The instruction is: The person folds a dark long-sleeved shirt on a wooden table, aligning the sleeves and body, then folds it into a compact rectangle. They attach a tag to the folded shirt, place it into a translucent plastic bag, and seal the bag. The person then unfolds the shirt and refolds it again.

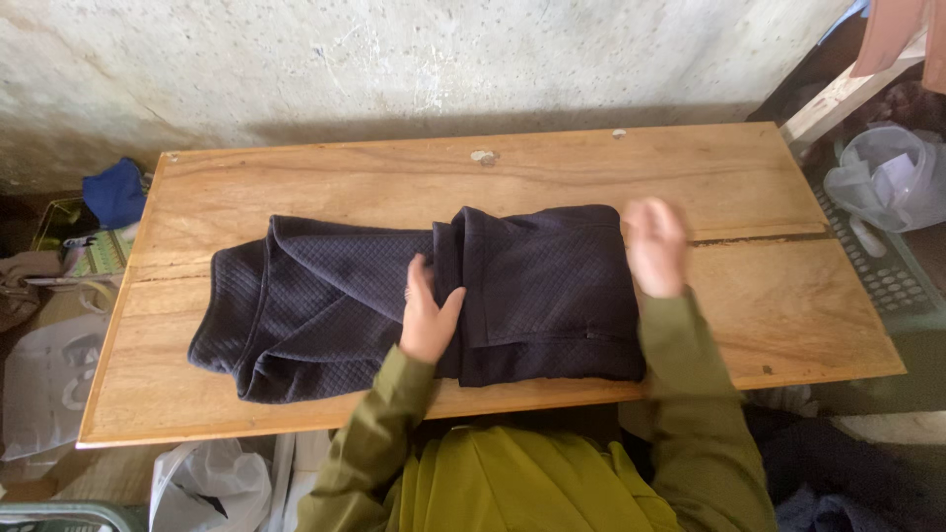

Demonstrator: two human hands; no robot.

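A dark navy quilted garment (345, 296) lies partly folded across a wooden table (394, 177). My left hand (429, 313) rests flat on the middle of the garment, fingers pressing beside a folded flap. My right hand (655, 246) is at the garment's right edge, blurred, fingers apart, just above or touching the cloth. Both arms wear olive green sleeves.
A rough plastered wall runs behind the table. Blue cloth (115, 192) and bags lie on the floor at the left. A clear plastic bag (887, 177) sits on a grey crate at the right. A white plastic bag (212, 483) is below the table's front edge.
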